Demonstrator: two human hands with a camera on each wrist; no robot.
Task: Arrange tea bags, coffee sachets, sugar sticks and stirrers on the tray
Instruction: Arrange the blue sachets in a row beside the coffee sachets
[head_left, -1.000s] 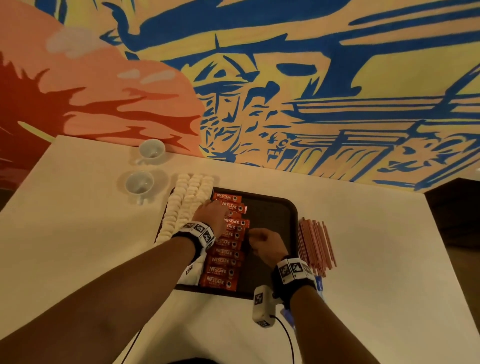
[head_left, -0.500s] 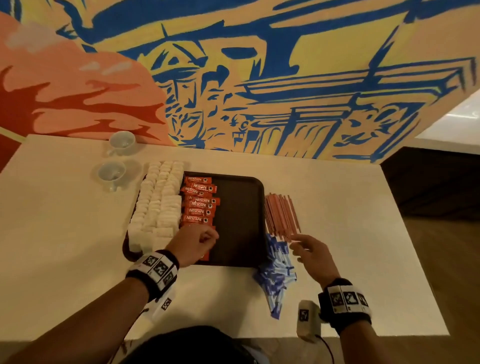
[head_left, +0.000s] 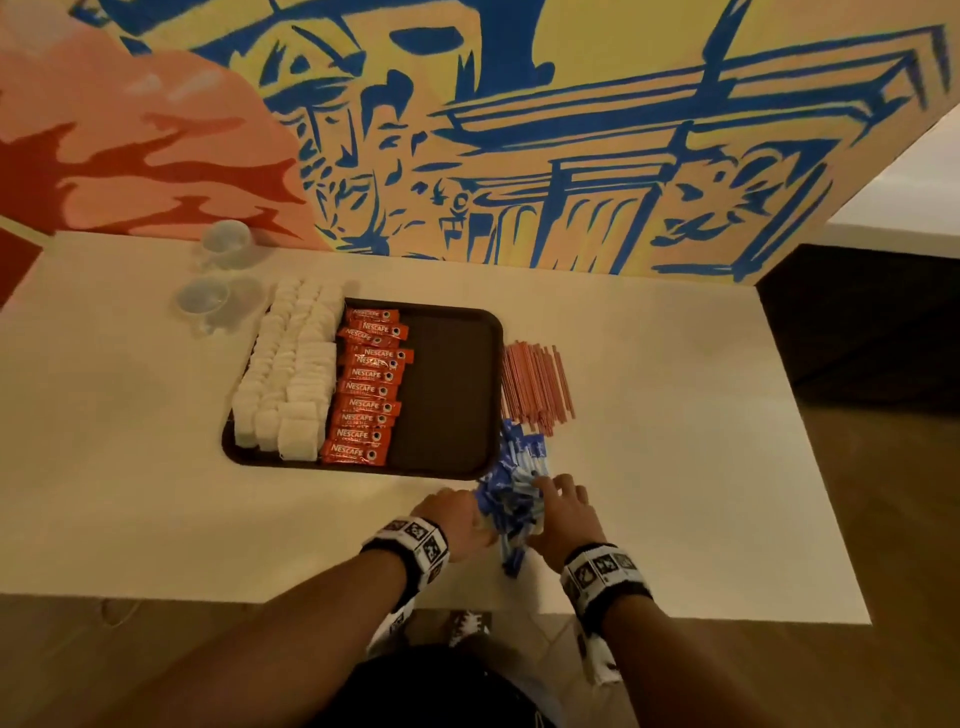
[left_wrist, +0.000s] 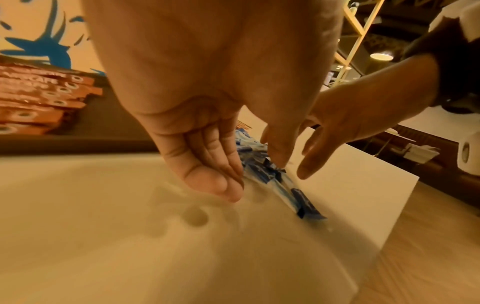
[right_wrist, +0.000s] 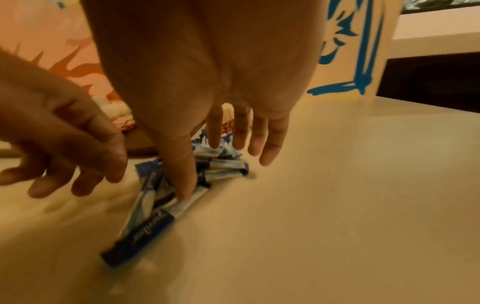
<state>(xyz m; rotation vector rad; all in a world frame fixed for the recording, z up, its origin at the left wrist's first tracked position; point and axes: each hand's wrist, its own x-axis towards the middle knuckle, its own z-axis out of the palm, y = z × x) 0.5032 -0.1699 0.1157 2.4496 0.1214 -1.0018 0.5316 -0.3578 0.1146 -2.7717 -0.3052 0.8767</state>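
Sugar sticks are the step in hand: blue-and-white pile on the tabletop, between my 2 hands, just off the near right corner of the tray. Not yet on the tray.

My left hand is at the pile's left edge, fingers straight and pressed together, tips on the tabletop against the sticks; no grip on anything. My right hand is on the other side, fingers spread and relaxed, 1 finger resting down on the pile; no pinch either.

Beyond my left hand: tea bags fill the tray's left side, coffee sachets sit in 1 column just beside them. The tray's right half is bare, so I judge roughly half done. Stirrers, reddish, lie on the tabletop beyond my right hand, just beside the tray's right rim.

Next move, my call: scoop the loose sticks together from both sides, square them up, lift, lay them in the bare strip beside the sachets. The pile is messy, so strays will likely slip out.

Writing: sachets read "NESCAFE CLASSIC". Script on the sugar sticks is too blurred to read.
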